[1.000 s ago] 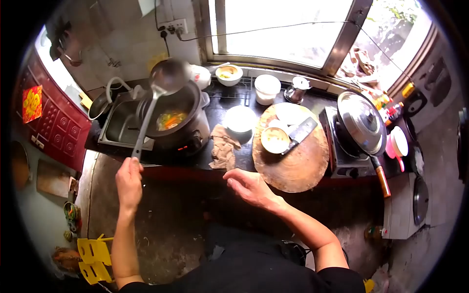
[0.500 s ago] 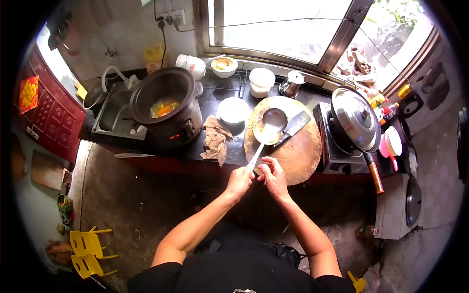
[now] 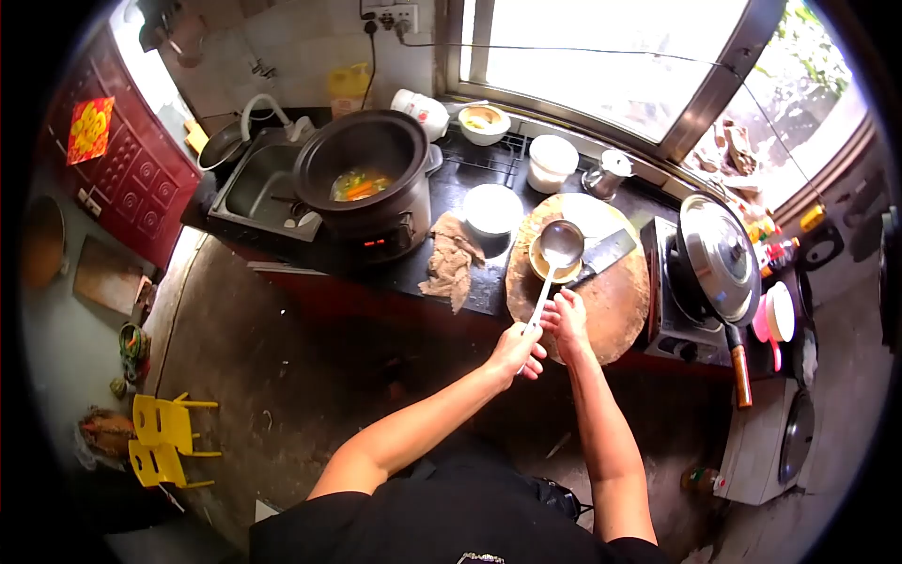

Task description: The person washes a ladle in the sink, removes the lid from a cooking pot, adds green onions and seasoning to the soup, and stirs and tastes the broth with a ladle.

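Observation:
My left hand (image 3: 516, 351) is closed around the pale handle of a ladle (image 3: 562, 244). The ladle's round metal head rests in or just above a small bowl (image 3: 542, 266); I cannot tell whether they touch. Close beside the handle is my right hand (image 3: 569, 324), fingers loosely bent and apart, with nothing visible in it. Under the bowl lies a round wooden chopping board (image 3: 611, 320). A cleaver (image 3: 609, 252) lies on the board, right of the ladle.
Left on the counter stands a dark electric pot (image 3: 362, 230) with orange and green food inside, beside a sink (image 3: 258, 188). A brown cloth (image 3: 453, 258) and a white bowl (image 3: 492, 209) lie between pot and board. Right, a lidded wok (image 3: 719, 249) sits on the stove (image 3: 669, 315).
The view has turned, so the counter things appear farther right. My right hand's fingers have moved forward along the ladle handle. The left hand keeps its hold.

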{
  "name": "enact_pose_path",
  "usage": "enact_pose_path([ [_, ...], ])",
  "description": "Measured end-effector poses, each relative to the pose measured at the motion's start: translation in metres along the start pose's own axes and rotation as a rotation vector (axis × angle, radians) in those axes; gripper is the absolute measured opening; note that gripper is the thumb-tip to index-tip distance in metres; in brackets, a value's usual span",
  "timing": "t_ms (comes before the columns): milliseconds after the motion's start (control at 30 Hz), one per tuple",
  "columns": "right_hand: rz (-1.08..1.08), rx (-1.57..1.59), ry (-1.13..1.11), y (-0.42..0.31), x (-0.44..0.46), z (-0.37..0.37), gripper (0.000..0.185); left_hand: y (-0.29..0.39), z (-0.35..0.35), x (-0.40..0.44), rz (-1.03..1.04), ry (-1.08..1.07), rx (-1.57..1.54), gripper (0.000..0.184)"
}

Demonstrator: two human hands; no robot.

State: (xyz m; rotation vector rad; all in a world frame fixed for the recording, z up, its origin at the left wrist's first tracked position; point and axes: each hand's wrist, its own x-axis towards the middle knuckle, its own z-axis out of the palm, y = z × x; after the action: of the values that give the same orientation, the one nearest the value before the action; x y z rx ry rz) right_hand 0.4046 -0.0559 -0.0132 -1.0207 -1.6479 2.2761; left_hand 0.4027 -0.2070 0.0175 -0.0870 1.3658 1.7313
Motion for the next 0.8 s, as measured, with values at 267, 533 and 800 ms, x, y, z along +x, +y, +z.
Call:
enact_pose_path([
  [267, 0.143, 0.463, -0.138, 0.005, 0.046, 0.015, 0.057, 0.009, -0.001, 0.010, -0.004, 0.036, -0.033, 0.020],
  [533, 0.169, 0.362, -0.080, -0.001, 0.044, 0.009, 0.051, 0.011, 0.003, 0.030, -0.050, -0.044, -0.155, 0.031],
  [800, 0.146, 0.266, -0.165, 0.007, 0.015, -0.013, 0.048, 0.003, -0.001, 0.034, -0.034, -0.077, -0.173, 0.041],
])
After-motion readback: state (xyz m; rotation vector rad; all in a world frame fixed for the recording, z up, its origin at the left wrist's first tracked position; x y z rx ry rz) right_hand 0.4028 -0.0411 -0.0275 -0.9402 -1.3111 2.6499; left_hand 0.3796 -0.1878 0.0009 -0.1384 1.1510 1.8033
